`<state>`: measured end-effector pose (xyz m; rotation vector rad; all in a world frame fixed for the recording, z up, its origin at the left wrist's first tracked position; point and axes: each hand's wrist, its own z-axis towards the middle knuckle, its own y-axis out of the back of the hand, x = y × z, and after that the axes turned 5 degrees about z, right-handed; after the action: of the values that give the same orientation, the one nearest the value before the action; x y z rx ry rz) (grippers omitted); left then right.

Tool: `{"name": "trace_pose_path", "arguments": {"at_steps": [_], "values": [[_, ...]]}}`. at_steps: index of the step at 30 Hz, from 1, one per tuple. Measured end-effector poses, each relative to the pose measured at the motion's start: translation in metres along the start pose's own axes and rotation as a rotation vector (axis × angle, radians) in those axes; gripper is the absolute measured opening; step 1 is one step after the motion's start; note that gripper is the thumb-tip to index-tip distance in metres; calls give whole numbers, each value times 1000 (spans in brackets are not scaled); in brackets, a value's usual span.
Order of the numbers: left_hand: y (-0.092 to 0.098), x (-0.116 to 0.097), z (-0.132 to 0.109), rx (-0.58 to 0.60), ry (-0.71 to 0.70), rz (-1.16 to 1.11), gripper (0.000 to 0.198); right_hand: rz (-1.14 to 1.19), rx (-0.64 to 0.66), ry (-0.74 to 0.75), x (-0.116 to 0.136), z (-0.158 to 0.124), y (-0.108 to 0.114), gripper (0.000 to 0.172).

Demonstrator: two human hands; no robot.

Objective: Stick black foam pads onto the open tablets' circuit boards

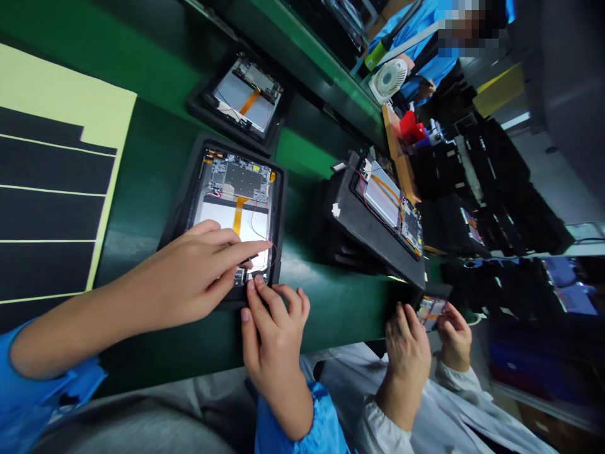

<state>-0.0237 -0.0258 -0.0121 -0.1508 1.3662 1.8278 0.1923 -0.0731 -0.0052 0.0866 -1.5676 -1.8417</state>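
An opened tablet [241,180] lies in a black tray [278,214] before me, showing its circuit board, a silver battery, an orange flex cable and thin red wires. My left hand [193,271] reaches over the lower part of the tablet, its index finger stretched toward the right edge and a small dark piece between its fingers. What that piece is, I cannot make out. At the tablet's bottom edge, the fingertips of my right hand [276,328] touch a small dark part near the wires, its other fingers bent and apart.
Behind sits another opened tablet [248,94] in a tray. To the right, a tablet [387,202] rests on stacked black trays [368,233]. Yellow sheet with black strips [116,107] at left. A co-worker's hands [409,347] hold a device at right; a small fan [390,79] stands behind.
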Motion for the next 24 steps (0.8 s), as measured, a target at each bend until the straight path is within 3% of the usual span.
{"name": "trace_pose_path", "arguments": {"at_steps": [8, 17, 24], "values": [[-13, -13, 10, 25, -95, 94, 44, 44, -51, 1, 2, -1, -2, 37], [-4, -8, 25, 229, -221, 217, 53, 57, -25, -1, -1, -3, -5, 40], [-3, -7, 33, 285, -347, 354, 58, 112, -33, 3, -2, -1, -5, 33]]}}
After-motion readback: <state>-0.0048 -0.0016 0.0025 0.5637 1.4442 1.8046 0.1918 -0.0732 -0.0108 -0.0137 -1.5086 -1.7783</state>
